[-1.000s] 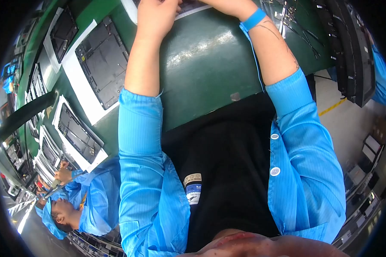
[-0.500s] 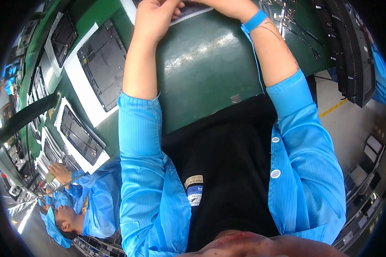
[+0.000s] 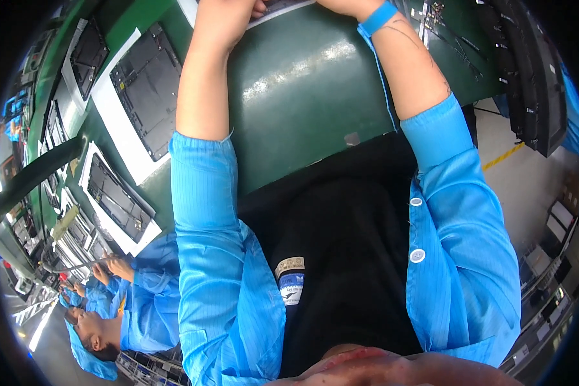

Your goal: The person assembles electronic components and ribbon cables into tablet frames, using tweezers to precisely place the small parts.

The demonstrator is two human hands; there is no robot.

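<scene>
Both my hands reach to the top edge of the head view, over a dark flat panel lying on a white sheet. My left hand is at the panel's left side, with curled fingers partly showing. Whatever its fingertips pinch is cut off by the frame. My right hand, with a blue wrist strap and hanging cord, is at the panel's right side. Its fingers are out of the picture.
Dark panels lie on white sheets along the left of the green bench. Thin black cables lie at right, beside a rack of black frames. A co-worker in blue sits at lower left, hands raised over the bench.
My hands and forearms have shifted slightly up and left in the picture, so less of my fingers shows. The bench items at left shift a little too. The co-worker's hands have moved.
</scene>
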